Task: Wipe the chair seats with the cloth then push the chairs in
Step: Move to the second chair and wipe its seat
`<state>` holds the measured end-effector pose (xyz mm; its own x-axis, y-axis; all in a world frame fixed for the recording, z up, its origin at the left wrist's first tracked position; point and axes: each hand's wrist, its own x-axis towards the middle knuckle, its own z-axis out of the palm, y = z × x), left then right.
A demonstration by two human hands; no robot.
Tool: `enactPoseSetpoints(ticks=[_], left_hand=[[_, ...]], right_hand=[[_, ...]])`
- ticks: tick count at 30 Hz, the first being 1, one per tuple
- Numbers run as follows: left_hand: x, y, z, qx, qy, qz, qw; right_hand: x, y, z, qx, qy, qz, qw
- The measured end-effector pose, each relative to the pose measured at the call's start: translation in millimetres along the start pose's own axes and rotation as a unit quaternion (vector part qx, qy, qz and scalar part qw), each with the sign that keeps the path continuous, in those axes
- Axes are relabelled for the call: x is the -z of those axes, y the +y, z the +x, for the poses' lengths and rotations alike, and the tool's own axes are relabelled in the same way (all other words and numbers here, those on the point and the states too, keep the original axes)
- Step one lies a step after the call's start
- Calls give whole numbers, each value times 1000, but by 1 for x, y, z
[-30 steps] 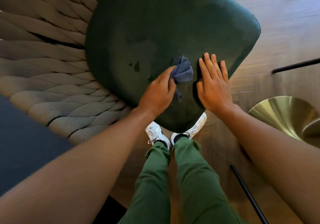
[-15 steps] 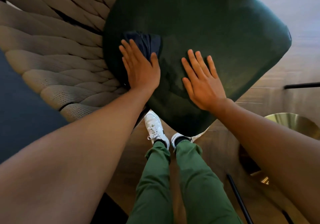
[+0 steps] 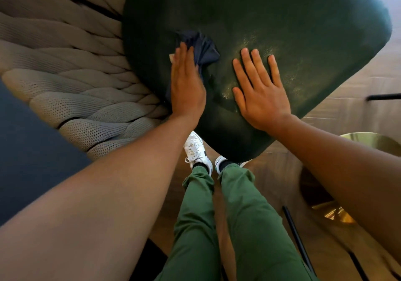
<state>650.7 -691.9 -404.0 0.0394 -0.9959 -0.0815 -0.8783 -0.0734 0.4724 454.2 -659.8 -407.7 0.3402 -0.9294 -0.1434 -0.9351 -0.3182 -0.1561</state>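
A dark green chair seat (image 3: 293,20) fills the upper middle of the head view. A crumpled dark blue cloth (image 3: 202,46) lies on its left part. My left hand (image 3: 186,83) presses flat on the cloth with straight fingers, close to the seat's left edge. My right hand (image 3: 260,89) lies flat on the bare seat to the right of the cloth, fingers spread. Part of the cloth is hidden under my left palm.
A beige woven backrest (image 3: 71,81) curves along the seat's left side. A brass table base (image 3: 373,144) and thin black legs (image 3: 297,239) stand on the wooden floor at right. My green-trousered legs and white shoes (image 3: 196,150) are just below the seat's front corner.
One second ago my left hand gripped the cloth near the seat's middle. It swept left to the seat's edge and now presses flat there. My right hand stayed flat on the seat.
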Motion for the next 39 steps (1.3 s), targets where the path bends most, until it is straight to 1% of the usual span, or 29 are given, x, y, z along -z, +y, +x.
enactPoseSetpoints(ticks=[5, 9, 12, 16, 18, 19, 22, 24, 26, 30, 39], left_hand=[[3, 10, -22, -18, -37, -33, 999], [25, 25, -27, 21, -86, -99, 991], [42, 30, -19, 55, -68, -152, 984], [47, 36, 16, 57, -9, -175, 983], [45, 40, 38, 41, -5, -166, 985], [41, 41, 49, 32, -15, -150, 988], [23, 40, 77, 2, -74, -32, 997], [12, 38, 84, 2, -116, 44, 992], [4, 37, 84, -12, -123, 83, 989], [3, 36, 75, -40, -105, 67, 991], [5, 31, 45, -131, -143, 5, 981]], right_hand=[[2, 1, 0, -4, 2, 16, 1000], [10, 5, 0, -1, 8, 54, 999], [21, 11, 0, -15, 17, 83, 996], [27, 30, 3, -57, 31, 63, 996], [27, 39, 12, -70, 38, 51, 996], [27, 42, 18, -75, 36, 47, 995], [21, 45, 32, -94, 18, 36, 995], [16, 45, 33, -98, 11, 20, 995], [14, 44, 32, -98, 18, 10, 995], [13, 44, 34, -93, 26, 7, 995], [12, 44, 33, -88, 34, 7, 995]])
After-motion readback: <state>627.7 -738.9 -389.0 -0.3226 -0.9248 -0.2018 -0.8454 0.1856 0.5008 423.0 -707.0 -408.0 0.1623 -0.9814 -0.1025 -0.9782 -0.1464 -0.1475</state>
